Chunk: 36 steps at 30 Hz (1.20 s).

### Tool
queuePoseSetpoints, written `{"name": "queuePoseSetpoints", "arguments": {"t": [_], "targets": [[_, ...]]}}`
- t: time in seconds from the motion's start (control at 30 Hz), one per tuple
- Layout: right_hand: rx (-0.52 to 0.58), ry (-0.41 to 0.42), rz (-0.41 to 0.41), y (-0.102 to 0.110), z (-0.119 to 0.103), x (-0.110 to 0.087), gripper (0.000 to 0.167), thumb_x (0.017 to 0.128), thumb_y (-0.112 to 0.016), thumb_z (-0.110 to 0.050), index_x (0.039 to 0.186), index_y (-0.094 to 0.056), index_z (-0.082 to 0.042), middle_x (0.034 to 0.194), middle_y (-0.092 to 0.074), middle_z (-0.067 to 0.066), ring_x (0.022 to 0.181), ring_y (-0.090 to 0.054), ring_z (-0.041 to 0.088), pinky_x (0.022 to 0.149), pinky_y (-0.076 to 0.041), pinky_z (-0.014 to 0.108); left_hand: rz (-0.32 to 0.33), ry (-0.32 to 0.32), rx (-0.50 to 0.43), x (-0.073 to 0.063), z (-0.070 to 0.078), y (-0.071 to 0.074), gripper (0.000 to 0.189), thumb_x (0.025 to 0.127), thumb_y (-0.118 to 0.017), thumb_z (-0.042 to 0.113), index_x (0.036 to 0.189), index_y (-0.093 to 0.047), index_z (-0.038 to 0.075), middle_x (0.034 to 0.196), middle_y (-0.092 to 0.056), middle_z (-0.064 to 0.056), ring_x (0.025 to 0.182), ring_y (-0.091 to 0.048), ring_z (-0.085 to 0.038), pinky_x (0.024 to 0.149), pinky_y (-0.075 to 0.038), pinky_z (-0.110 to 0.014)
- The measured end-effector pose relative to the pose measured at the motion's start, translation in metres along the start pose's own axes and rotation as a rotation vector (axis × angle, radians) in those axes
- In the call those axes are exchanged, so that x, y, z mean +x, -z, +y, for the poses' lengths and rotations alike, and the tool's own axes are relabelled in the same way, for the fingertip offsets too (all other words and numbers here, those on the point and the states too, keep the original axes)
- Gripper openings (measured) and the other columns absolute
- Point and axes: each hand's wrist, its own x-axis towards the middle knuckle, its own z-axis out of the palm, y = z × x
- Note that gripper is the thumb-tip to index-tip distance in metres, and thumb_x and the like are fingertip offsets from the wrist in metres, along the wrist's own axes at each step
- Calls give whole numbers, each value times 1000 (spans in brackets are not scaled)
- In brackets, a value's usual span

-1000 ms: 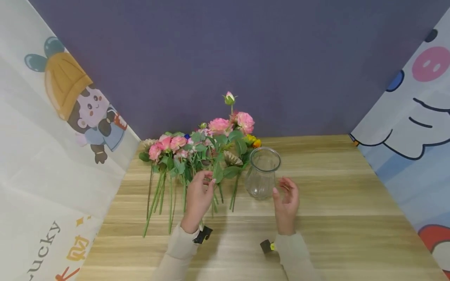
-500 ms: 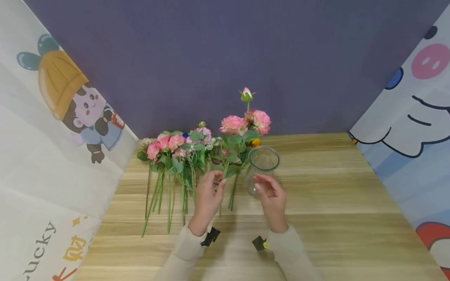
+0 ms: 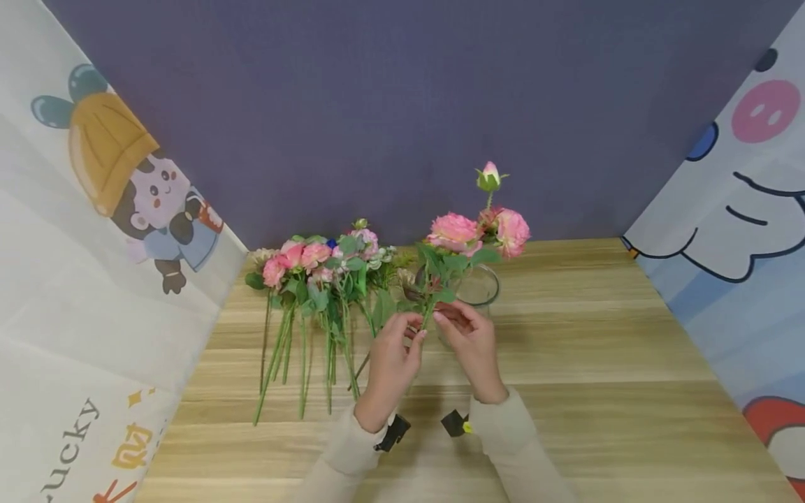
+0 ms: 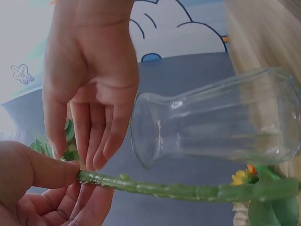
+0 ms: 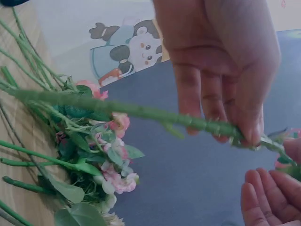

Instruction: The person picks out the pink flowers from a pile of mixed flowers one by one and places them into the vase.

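Note:
My left hand pinches the green stem of an artificial pink flower between thumb and fingers. It stands upright, with two large pink blooms, a bud on top and leaves below. In the left wrist view the bare lower stem runs out past the left fingers. My right hand is right at the stem just above the left one, fingers relaxed and loosely spread, thumb beside the stem. Behind the right hand stands a clear glass vase, partly covered by hand and flower in the head view.
Several artificial flowers with long green stems lie in a row at the back left of the wooden table. A yellow-orange flower lies near the vase. A dark blue panel closes the back; printed sheets hang at both sides.
The left hand has carried the pink flower rightward from the row, to in front of the vase. My right hand has moved left from beside the vase to the stem.

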Motion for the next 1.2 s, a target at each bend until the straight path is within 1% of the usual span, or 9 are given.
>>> {"name": "queuePoseSetpoints", "arguments": {"t": [0.1,0.23,0.37,0.53,0.63,0.73,0.93,1.03,1.2], "targets": [[-39,-39,19,0,-3,0,21,82,-70,1,100,-65,11,94,-67,17,83,-66,10,75,-54,22,-6,-21,13,-1,3,-4,19,83,-68,-1,100,-61,2,93,-62,-8,75,-63,-19,54,-49,-17],[-42,-78,53,-1,-5,-1,21,80,-71,3,98,-64,12,87,-65,10,78,-64,8,71,-54,21,17,-84,50,-1,5,-10,19,80,-70,-3,96,-60,2,89,-62,-8,71,-63,-19,53,-47,-18],[0,-58,92,0,-6,-2,23,79,-71,6,98,-63,15,87,-65,5,79,-65,11,72,-55,23,49,-134,84,-2,7,-15,20,78,-71,-3,94,-60,2,87,-62,-8,70,-61,-18,54,-46,-19],[-14,-15,127,3,-8,-3,21,79,-71,6,97,-65,14,88,-65,-4,82,-65,11,73,-55,24,57,-140,95,-3,8,-18,18,80,-71,0,94,-60,3,86,-61,-7,71,-61,-17,55,-47,-20],[-34,-25,132,5,-10,-3,19,80,-70,6,98,-66,12,87,-65,-5,82,-64,9,72,-55,22,56,-137,98,-3,8,-20,17,81,-71,1,95,-61,4,86,-61,-6,72,-61,-17,56,-47,-21],[-40,-36,125,6,-12,-4,19,81,-68,7,99,-66,12,89,-65,2,82,-64,9,72,-54,20,55,-137,96,-4,7,-21,17,81,-71,1,95,-61,3,86,-61,-6,71,-61,-16,55,-47,-20],[-70,-6,96,3,-29,-5,17,82,-64,12,98,-63,18,90,-62,29,77,-62,5,68,-52,16,59,-141,98,-3,9,-20,17,81,-71,2,96,-62,3,87,-61,-6,71,-61,-16,56,-48,-19],[-90,6,87,2,-39,-5,17,82,-63,12,98,-62,19,92,-62,33,77,-62,6,68,-52,15,58,-145,106,-3,10,-20,18,82,-71,2,98,-62,4,89,-62,-6,72,-62,-15,56,-49,-19],[-84,4,78,3,-41,-4,20,82,-62,13,101,-62,18,96,-62,32,80,-64,9,71,-52,16,45,-157,112,-2,9,-19,20,82,-70,1,100,-62,5,92,-63,-6,73,-62,-14,58,-50,-17]]}}
